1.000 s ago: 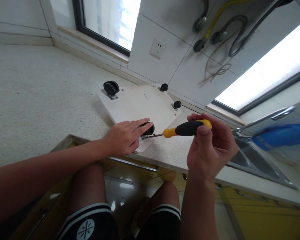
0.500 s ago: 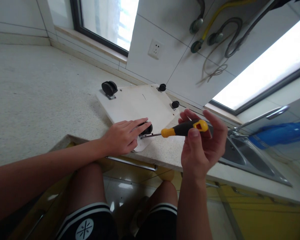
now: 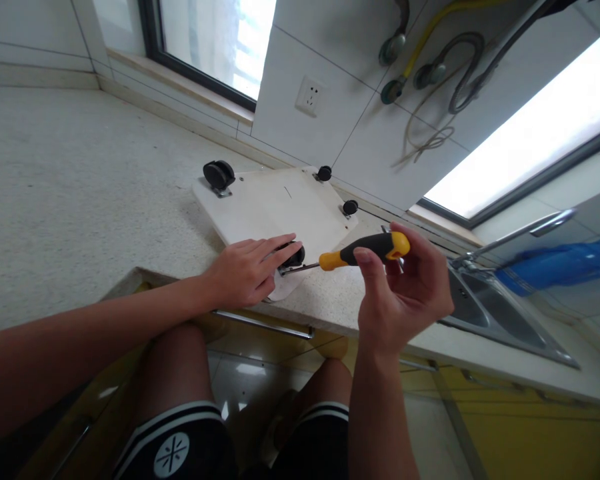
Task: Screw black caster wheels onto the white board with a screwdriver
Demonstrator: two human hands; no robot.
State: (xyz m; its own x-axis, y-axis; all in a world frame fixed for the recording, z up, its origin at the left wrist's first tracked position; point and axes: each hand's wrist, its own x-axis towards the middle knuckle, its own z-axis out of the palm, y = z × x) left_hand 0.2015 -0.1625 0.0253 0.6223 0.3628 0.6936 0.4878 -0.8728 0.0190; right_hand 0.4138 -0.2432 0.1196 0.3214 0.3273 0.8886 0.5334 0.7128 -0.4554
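Note:
A white board (image 3: 265,210) lies on the countertop with black casters sticking up at its corners. My left hand (image 3: 243,270) is laid over the nearest caster (image 3: 296,256), its fingers holding the wheel and partly hiding it. In my right hand (image 3: 410,287) is a yellow-and-black screwdriver (image 3: 367,249), gripped by the handle between thumb and fingers. Its shaft points left, and the tip meets the metal mounting plate (image 3: 283,271) of that caster. The exact contact at the screw is too small to make out.
The speckled countertop (image 3: 90,193) runs along the tiled wall. To the right are a steel sink (image 3: 510,320), a faucet (image 3: 520,233) and a blue item (image 3: 555,267). A wall socket (image 3: 310,97) and hoses hang above. Drawer handles (image 3: 265,325) show below the counter's front edge.
My right hand's fingers have shifted and closed in around the screwdriver handle, which has turned slightly and tilted up at its end. My left hand stays on the caster.

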